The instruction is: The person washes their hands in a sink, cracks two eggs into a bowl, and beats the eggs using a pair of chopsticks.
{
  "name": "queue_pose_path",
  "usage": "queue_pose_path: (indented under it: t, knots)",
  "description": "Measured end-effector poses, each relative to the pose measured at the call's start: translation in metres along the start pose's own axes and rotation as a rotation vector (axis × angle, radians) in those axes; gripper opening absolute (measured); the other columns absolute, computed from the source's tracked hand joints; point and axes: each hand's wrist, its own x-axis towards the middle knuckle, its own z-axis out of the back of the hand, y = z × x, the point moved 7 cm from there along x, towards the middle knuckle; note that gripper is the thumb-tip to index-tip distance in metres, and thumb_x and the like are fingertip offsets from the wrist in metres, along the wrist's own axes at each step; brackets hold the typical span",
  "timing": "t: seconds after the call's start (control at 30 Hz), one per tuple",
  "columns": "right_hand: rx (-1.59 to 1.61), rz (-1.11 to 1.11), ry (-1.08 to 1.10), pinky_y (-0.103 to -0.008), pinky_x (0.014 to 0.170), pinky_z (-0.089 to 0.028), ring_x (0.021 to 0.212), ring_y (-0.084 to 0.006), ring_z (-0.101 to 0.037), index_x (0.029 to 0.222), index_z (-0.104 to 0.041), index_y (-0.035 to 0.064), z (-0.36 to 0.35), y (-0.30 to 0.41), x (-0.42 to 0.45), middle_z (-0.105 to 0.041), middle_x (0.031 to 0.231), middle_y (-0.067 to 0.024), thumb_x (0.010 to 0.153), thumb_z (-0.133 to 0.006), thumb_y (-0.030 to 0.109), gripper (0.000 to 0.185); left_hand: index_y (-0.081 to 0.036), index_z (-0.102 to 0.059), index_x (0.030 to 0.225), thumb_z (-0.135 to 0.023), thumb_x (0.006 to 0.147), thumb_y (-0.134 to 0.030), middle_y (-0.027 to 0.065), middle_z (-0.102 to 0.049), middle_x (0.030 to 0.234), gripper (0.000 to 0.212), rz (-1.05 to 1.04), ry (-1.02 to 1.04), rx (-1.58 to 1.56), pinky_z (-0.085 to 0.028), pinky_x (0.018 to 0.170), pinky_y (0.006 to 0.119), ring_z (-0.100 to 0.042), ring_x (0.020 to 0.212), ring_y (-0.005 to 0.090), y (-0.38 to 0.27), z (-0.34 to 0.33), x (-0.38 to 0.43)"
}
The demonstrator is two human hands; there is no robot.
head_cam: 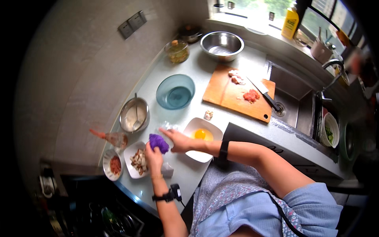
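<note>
A crumpled purple cloth (159, 143) is in my left hand (154, 158), beside a white square bowl (128, 154) of chopped mushrooms (139, 161). My right hand (179, 140) grips a small pale dish (170, 142) by its edge, close against the cloth. Most of that dish is hidden by the cloth and my fingers. Under my right wrist, another white square bowl (203, 155) holds a raw egg (200, 134). Clear crumpled plastic (168, 125) lies just beyond my right fingertips.
A cutting board (220, 91) carries chopped red food (251, 96) and a knife (260, 88) beside the sink (291, 80). Nearby stand a teal bowl (176, 91), a metal pot with a spoon (120, 117), an orange-tipped bottle (117, 139), a minced-meat bowl (107, 171) and a steel basin (222, 44).
</note>
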Motion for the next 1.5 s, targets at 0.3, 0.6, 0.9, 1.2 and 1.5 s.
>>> queue_pose_path:
  t: [0.3, 0.6, 0.9, 1.2, 1.5]
  knots:
    - [0.462, -0.044, 0.264, -0.03, 0.044, -0.046, 0.048, -0.0203, -0.059, 0.08, -0.049, -0.0028, 0.014, 0.06, -0.001, -0.057, 0.056, -0.0135, 0.073, -0.048, 0.002, 0.009, 0.008, -0.044, 0.11, -0.04, 0.089, -0.021, 0.0279, -0.052, 0.097, 0.035, -0.114, -0.244, -0.113, -0.039, 0.075, 0.041, -0.05, 0.088, 0.0405, -0.052, 0.056, -0.018]
    - [1.001, -0.157, 0.068, -0.0282, 0.07, -0.054, 0.091, -0.017, -0.058, 0.129, -0.037, 0.0074, 0.136, 0.04, -0.048, -0.045, 0.123, -0.0179, 0.082, -0.057, 0.007, 0.05, 0.003, -0.048, 0.112, -0.055, 0.083, -0.02, 0.0198, -0.056, 0.103, 0.037, -0.06, -0.236, -0.06, -0.044, 0.079, 0.036, -0.054, 0.091, 0.0285, -0.067, 0.06, 0.019]
    - [0.284, -0.181, -0.526, -0.029, 0.078, -0.049, 0.09, -0.0185, -0.058, 0.12, -0.047, 0.003, 0.473, -0.035, -0.261, -0.055, 0.107, -0.0162, 0.078, -0.064, 0.011, 0.046, 0.006, -0.034, 0.126, -0.062, 0.078, -0.018, 0.0269, -0.049, 0.111, 0.06, -0.33, -0.147, 0.269, -0.037, 0.091, 0.04, -0.048, 0.101, 0.0379, -0.096, 0.022, 0.012]
    - [0.103, -0.504, -1.056, -0.0274, 0.06, -0.054, 0.077, -0.0189, -0.06, 0.113, -0.048, -0.0043, 0.788, -0.133, -0.386, -0.057, 0.096, -0.0151, 0.076, -0.061, 0.007, 0.041, 0.004, -0.033, 0.126, -0.059, 0.081, -0.014, 0.0251, -0.044, 0.119, 0.055, -0.301, -0.227, 0.074, -0.042, 0.086, 0.038, -0.048, 0.104, 0.0312, -0.191, -0.013, -0.037]
    - [-0.201, -1.069, -1.003, -0.03, 0.042, -0.05, 0.06, -0.0266, -0.064, 0.097, -0.057, -0.007, 0.972, -0.252, -0.393, -0.061, 0.093, -0.0195, 0.081, -0.054, 0.005, 0.02, 0.001, -0.03, 0.129, -0.055, 0.084, -0.009, 0.0214, -0.045, 0.119, 0.052, -0.302, -0.098, -0.037, -0.045, 0.084, 0.034, -0.053, 0.098, 0.028, -0.26, -0.046, -0.051]
